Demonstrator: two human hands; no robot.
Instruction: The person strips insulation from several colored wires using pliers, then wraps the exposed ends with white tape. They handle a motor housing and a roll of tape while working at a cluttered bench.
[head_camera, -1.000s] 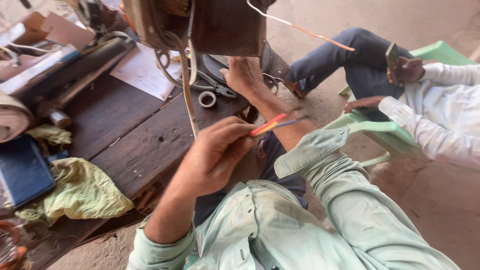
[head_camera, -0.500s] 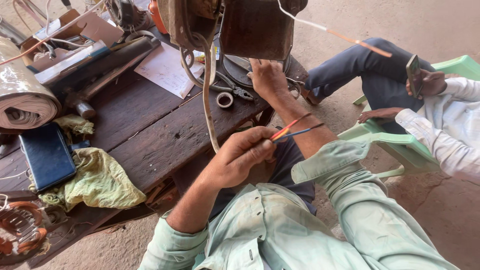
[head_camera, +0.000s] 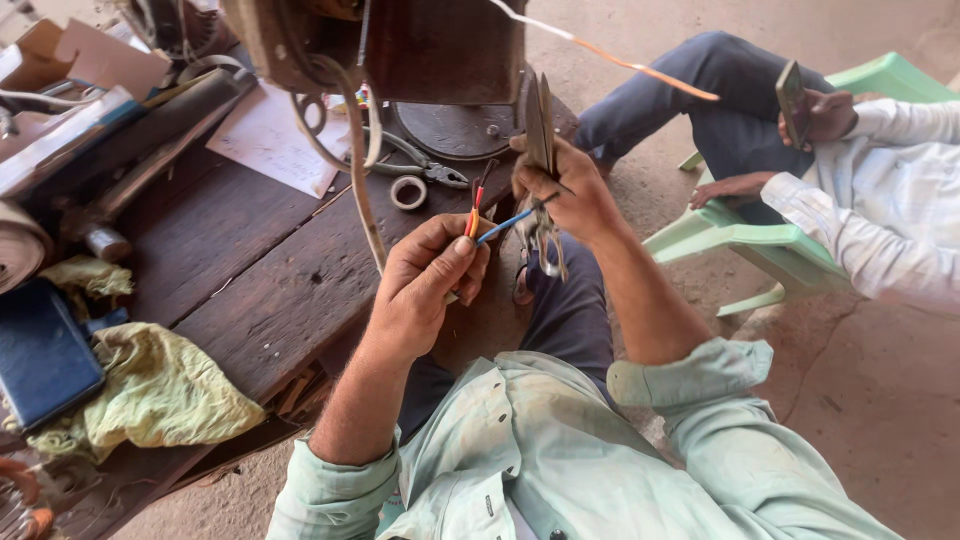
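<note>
A: Left hand (head_camera: 425, 290) pose?

B: Forearm raised from the lap, grip closed around a bundle of red, yellow and blue wires (head_camera: 478, 215), held just off the wooden table (head_camera: 250, 270) edge.

A: Right hand (head_camera: 570, 195)?

B: Wrist bent inward, grip closed on scissors (head_camera: 540, 170), blades pointed up; the blue wire's end is met at the handles. A tape roll (head_camera: 408, 192) lies on the table nearby.

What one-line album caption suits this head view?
Left hand pinches coloured wires while right hand grips scissors beside a cluttered wooden table.
</note>
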